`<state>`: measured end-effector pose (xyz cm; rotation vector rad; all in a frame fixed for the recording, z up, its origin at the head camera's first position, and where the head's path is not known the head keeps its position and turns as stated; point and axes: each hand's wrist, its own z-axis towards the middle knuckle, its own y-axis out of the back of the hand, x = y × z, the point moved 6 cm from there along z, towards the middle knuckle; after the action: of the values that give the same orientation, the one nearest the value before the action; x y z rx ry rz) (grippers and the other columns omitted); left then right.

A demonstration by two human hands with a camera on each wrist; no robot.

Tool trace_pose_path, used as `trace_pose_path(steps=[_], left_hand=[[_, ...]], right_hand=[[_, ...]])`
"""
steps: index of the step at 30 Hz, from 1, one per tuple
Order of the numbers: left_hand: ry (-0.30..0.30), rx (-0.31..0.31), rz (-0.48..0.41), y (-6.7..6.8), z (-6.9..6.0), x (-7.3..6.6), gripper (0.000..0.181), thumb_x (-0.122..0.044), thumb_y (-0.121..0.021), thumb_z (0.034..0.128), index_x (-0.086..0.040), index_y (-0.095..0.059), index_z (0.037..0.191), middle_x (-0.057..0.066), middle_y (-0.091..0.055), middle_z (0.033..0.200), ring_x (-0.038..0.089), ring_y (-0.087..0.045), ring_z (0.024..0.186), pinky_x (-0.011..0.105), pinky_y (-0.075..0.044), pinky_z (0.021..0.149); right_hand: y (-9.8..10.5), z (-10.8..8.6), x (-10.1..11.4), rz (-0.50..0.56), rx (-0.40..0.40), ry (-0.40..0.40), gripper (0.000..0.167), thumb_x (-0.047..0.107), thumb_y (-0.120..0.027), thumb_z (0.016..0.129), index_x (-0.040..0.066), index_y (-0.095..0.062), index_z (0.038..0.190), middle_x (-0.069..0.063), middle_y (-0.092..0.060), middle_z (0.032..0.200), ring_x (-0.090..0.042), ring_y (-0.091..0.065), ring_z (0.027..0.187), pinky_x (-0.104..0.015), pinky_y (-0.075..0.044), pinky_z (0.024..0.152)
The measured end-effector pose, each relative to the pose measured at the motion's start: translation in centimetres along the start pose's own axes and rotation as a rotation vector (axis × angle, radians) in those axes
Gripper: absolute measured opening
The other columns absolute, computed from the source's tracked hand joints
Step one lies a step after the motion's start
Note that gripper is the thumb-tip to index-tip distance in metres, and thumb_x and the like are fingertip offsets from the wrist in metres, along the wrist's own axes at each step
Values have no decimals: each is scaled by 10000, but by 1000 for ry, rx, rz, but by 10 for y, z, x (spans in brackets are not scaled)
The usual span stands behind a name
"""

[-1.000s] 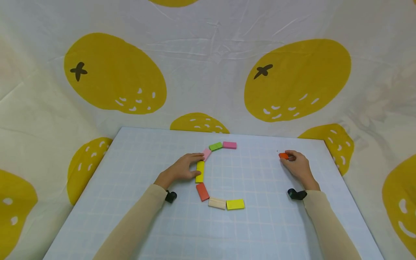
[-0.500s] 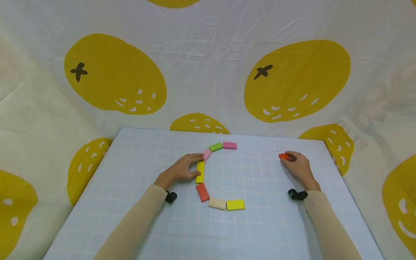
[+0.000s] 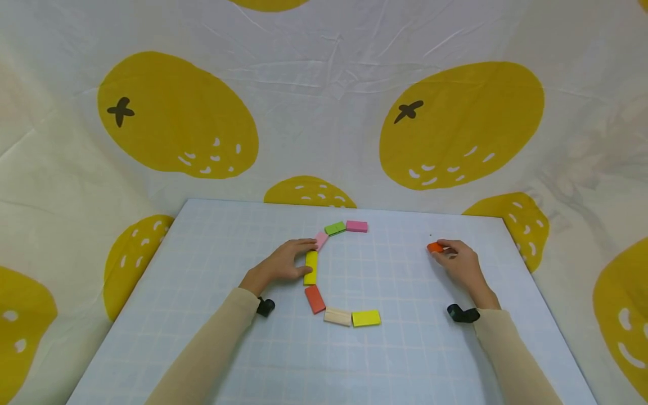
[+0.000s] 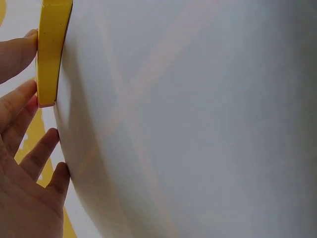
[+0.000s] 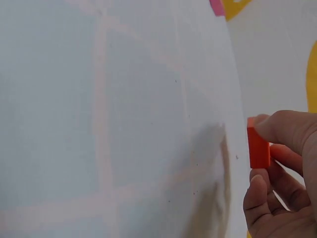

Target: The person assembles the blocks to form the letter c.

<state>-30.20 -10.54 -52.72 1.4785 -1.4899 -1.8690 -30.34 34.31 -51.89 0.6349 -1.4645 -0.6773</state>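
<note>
Flat coloured blocks form a curved row on the table. My left hand [image 3: 283, 260] rests with fairly straight fingers against its left side, thumb touching the long yellow block [image 3: 312, 260] and fingertips by the light pink block [image 3: 322, 241]. In the left wrist view the thumb and a finger touch the yellow block [image 4: 51, 54]. Off to the right, my right hand [image 3: 464, 267] pinches an orange block [image 3: 433, 247] between thumb and fingers. The right wrist view shows this orange block [image 5: 258, 146] with the thumb over its top end.
Past the light pink block, the curve continues with a green block [image 3: 335, 228] and a darker pink block [image 3: 356, 226]. Its near end has a red block [image 3: 315, 299], a bare wood block [image 3: 337, 316] and another yellow block [image 3: 366, 318]. Patterned cloth [image 3: 324, 129] hangs behind the table.
My right hand has shifted slightly left and nearer to me, carrying the orange block. My left hand and the row of blocks stay in place.
</note>
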Motion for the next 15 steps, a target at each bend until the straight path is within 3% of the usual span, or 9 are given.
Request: trace_pose_path(steps=[6, 15], left_hand=[[8, 7, -4, 1, 0, -1, 664, -308, -692, 942, -178, -472, 1555, 13, -428, 1630, 297, -382, 1504, 547, -303, 1245], [4, 20, 4, 1, 0, -1, 664, -316, -687, 944, -168, -472, 1554, 14, -422, 1634, 293, -374, 1510, 538, -296, 1250]], right_hand=[[-6, -16, 11, 3, -14, 61, 445, 240, -720, 976, -17, -647, 1332, -227, -645, 1272, -330, -621, 1066, -109, -466, 780], [-13, -39, 18, -6, -40, 121, 393, 173, -754, 943, -21, -681, 1277, -214, -680, 1190, -313, -649, 995, -115, -486, 752]])
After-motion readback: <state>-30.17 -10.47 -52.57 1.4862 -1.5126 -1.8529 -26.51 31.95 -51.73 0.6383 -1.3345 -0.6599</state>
